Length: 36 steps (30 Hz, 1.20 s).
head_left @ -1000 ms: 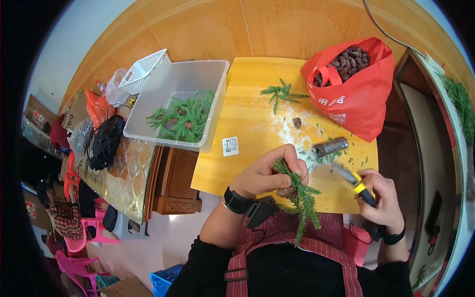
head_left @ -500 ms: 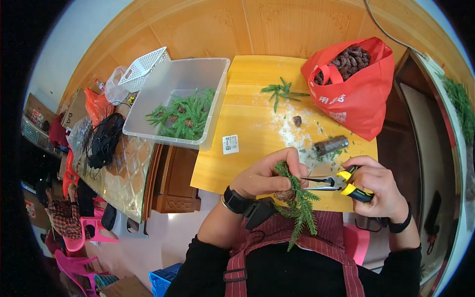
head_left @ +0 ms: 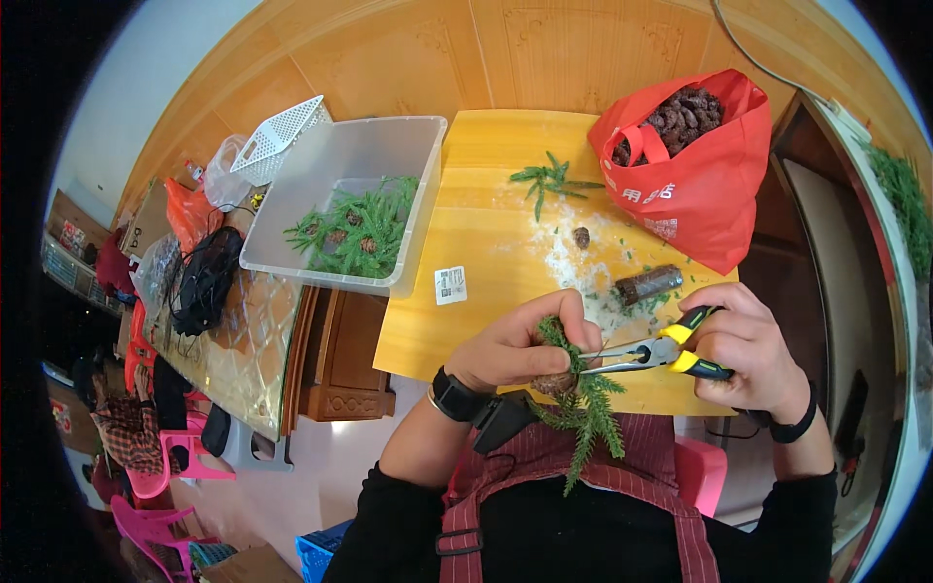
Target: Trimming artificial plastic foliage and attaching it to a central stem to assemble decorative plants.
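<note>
My left hand (head_left: 525,340) pinches a green fir-like sprig (head_left: 595,418) and a brown pine cone (head_left: 554,384) together, the needles hanging down over my apron. In my right hand (head_left: 746,355) are long-nose pliers (head_left: 661,352) with yellow-and-black handles. Their handles are spread and the slim jaws stand apart, pointing left, with the tips beside the sprig near my left fingertips. Whether the tips touch the stem or a wire, I cannot tell. Beyond my hands, a dark roll in clear wrap (head_left: 649,285) and a small pine cone (head_left: 581,237) lie on the yellow table (head_left: 476,214).
A red bag (head_left: 695,199) full of pine cones stands at the table's far right. To the left is a clear plastic bin (head_left: 418,233) with sprigs and cones inside. Loose greenery (head_left: 552,183), white powder and a label (head_left: 450,286) lie on the table. A person (head_left: 126,423) sits far left.
The pliers have turned and their handles have spread wider, showing the jaws' flat side. My right hand has risen slightly. My left hand keeps its hold on the sprig and cone.
</note>
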Each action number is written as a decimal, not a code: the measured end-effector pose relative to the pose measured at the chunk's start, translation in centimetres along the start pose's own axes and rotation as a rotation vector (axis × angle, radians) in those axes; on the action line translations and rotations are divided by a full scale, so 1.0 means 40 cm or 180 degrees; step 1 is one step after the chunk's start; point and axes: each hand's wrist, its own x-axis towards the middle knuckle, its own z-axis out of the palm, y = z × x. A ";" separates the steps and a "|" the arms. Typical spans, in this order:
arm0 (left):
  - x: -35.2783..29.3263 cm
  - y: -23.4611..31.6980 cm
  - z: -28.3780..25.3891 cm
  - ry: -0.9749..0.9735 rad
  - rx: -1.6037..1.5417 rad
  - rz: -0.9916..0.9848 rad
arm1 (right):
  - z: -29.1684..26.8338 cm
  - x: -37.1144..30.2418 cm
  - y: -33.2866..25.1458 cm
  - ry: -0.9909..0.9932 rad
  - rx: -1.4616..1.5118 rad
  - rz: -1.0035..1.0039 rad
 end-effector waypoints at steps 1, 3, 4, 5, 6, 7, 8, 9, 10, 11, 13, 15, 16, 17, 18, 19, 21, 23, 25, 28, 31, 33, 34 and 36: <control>0.001 0.001 0.003 -0.0003 0.0001 -0.0001 | 0.001 -0.005 0.002 -0.0003 0.0041 0.0019; 0.002 0.004 0.009 0.0047 -0.0090 0.0005 | -0.001 -0.008 0.003 -0.0001 0.0042 0.0018; 0.003 0.003 0.008 0.0045 -0.0087 0.0005 | -0.001 -0.009 0.003 0.0002 0.0043 0.0013; 0.004 0.001 0.007 0.0023 -0.0091 -0.0009 | 0.001 -0.010 0.004 0.0004 0.0042 0.0012; 0.004 0.000 0.006 0.0003 -0.0095 -0.0022 | 0.003 -0.011 0.004 0.0020 0.0060 0.0041; 0.005 0.000 0.006 0.0001 -0.0089 -0.0023 | 0.004 -0.012 0.004 0.0040 0.0076 0.0070; 0.005 0.000 0.005 0.0048 -0.0024 0.0020 | 0.005 -0.014 0.004 0.0046 0.0075 0.0067; 0.005 0.002 0.006 0.0097 0.0042 0.0063 | 0.005 -0.018 0.005 0.0039 0.0147 0.0091; 0.006 0.004 0.006 0.0093 0.0048 0.0060 | 0.006 -0.022 0.005 0.0035 0.0217 0.0117; 0.006 0.008 0.006 0.0087 -0.0003 0.0039 | 0.009 -0.024 0.005 0.0042 0.0217 0.0116; 0.008 0.014 0.008 0.0070 -0.0047 0.0017 | 0.017 -0.029 0.007 0.0145 0.0257 0.0155; 0.009 0.020 0.014 0.0161 0.0164 0.0154 | 0.030 -0.044 0.011 0.0215 0.0341 0.0251; 0.012 0.022 0.016 0.0154 0.0170 0.0154 | 0.034 -0.051 0.012 0.0275 0.0436 0.0347; 0.015 0.023 0.020 0.0239 0.0352 0.0273 | 0.036 -0.051 0.007 0.0282 0.0431 0.0346; 0.019 0.025 0.022 0.0324 0.0533 0.0392 | 0.037 -0.048 -0.001 0.0347 0.0443 0.0524; 0.022 0.029 0.027 0.0315 0.0535 0.0393 | 0.036 -0.047 -0.008 0.0412 0.0454 0.0704; 0.030 0.036 0.035 0.0587 0.1171 0.0646 | 0.032 -0.050 -0.012 0.0398 0.0415 0.0842; 0.038 0.030 0.030 0.0644 0.2293 0.1119 | 0.031 -0.050 -0.019 0.0373 0.0401 0.0966; 0.045 0.023 0.029 0.0681 0.3409 0.1587 | 0.020 -0.047 -0.030 -0.0005 0.0411 0.1597; 0.046 0.020 0.034 0.0760 0.4501 0.1903 | 0.003 -0.037 -0.044 -0.0221 0.1223 0.2382; 0.033 0.028 0.037 0.0667 0.3054 0.1382 | -0.001 -0.043 -0.017 0.0045 0.0903 0.1493; 0.027 0.034 0.042 0.0490 0.1292 0.0687 | -0.015 -0.039 -0.005 -0.0046 0.0999 0.1469; 0.025 0.031 0.040 0.0490 0.1296 0.0690 | -0.019 -0.037 0.001 -0.0135 0.1038 0.1353; 0.022 0.019 0.032 0.0403 0.0824 0.0563 | -0.026 -0.036 0.015 -0.0224 0.1072 0.1232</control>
